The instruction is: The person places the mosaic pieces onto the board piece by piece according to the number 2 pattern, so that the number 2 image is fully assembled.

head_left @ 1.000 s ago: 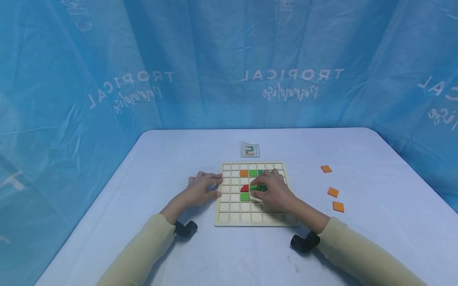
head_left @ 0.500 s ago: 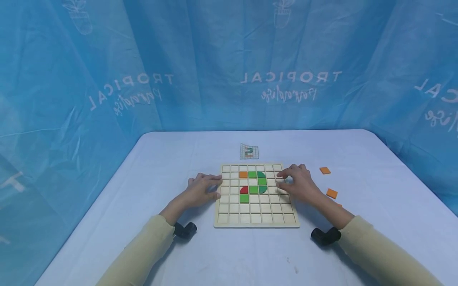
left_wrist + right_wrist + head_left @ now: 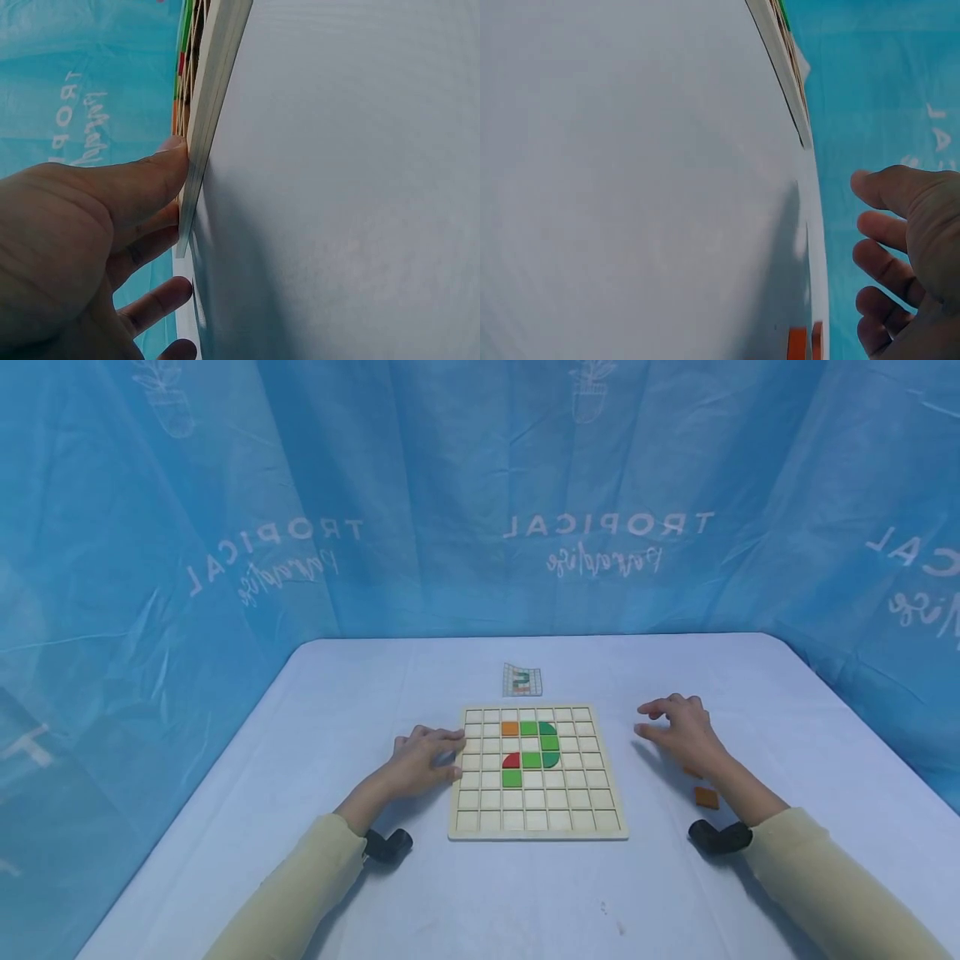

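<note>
A pale gridded board (image 3: pixel 491 821) lies flat on the table. On it sit an orange square tile (image 3: pixel 510 728), several green tiles (image 3: pixel 549 742), some with rounded corners, and a red rounded tile (image 3: pixel 512 761). My left hand (image 3: pixel 420 762) rests at the board's left edge; in the left wrist view its thumb and fingers touch the board's side. Off the board's right side, my right hand (image 3: pixel 682 735) is raised over the table, fingers loosely bent and nothing between them. An orange tile (image 3: pixel 706 797) lies under the right wrist, and a second orange tile (image 3: pixel 693 772) is mostly covered by that hand.
Behind the board lies a small pattern card (image 3: pixel 522 680) with a printed grid. White cloth (image 3: pixel 360 685) covers the table, and a blue printed curtain (image 3: pixel 450 460) hangs round its back and sides. A black wrist camera mount (image 3: pixel 720 837) hangs below the right sleeve.
My right hand has moved off the board to the right, over the loose orange tiles. A green tile and a rounded dark green tile it covered now show on the board. The left hand stays put.
</note>
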Demonstrator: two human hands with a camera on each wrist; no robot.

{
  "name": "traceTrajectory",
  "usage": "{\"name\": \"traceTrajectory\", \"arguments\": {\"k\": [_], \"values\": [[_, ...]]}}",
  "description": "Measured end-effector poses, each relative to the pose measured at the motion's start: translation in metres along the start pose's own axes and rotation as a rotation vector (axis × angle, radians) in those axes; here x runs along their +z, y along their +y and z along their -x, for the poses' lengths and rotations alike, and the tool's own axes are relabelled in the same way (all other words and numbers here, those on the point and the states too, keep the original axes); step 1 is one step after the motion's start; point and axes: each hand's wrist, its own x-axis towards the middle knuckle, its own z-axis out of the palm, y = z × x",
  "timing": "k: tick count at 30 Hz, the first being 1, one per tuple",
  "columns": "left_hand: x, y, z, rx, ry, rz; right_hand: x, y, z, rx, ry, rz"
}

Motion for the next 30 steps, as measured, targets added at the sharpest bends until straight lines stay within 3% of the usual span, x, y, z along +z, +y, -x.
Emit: {"name": "traceTrajectory", "arguments": {"k": [6, 12, 30], "values": [[0.000, 0.000, 0.000, -0.002, -0.002, -0.002, -0.009, 0.018, -0.004, 0.047, 0.007, 0.024], [0.000, 0.001, 0.000, 0.001, -0.001, 0.000, -0.016, 0.034, -0.006, 0.092, -0.039, 0.044], [-0.001, 0.002, 0.000, -0.006, -0.008, -0.002, -0.023, 0.063, -0.015, 0.123, -0.162, 0.083]]}}
